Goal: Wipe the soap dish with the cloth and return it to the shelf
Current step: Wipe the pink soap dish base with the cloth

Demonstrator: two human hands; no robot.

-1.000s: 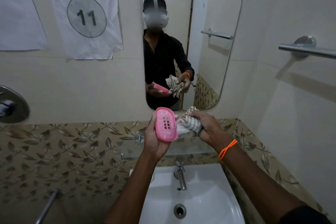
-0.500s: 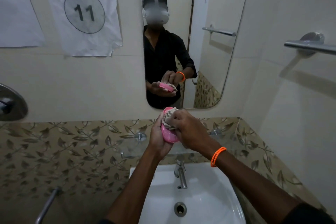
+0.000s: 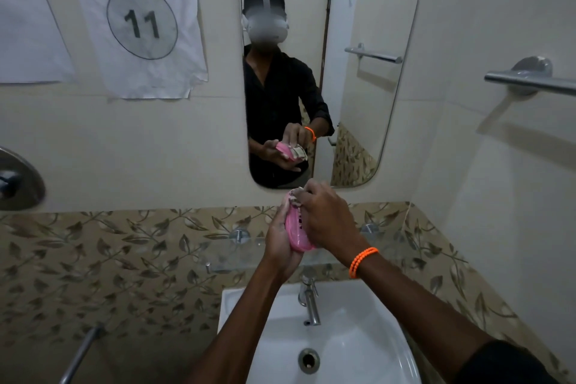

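The left hand (image 3: pixel 280 246) holds the pink soap dish (image 3: pixel 296 227) upright above the sink (image 3: pixel 374 352). The right hand (image 3: pixel 327 218) grips the cloth (image 3: pixel 294 196) and presses it inside the dish.

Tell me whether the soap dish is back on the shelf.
Not back: the left hand holds the soap dish above the glass shelf.

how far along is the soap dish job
Done: the dish is off the glass shelf. In hand: the left hand holds it above the sink while the right hand presses the cloth into it. Left: finish wiping, then put it on the shelf.
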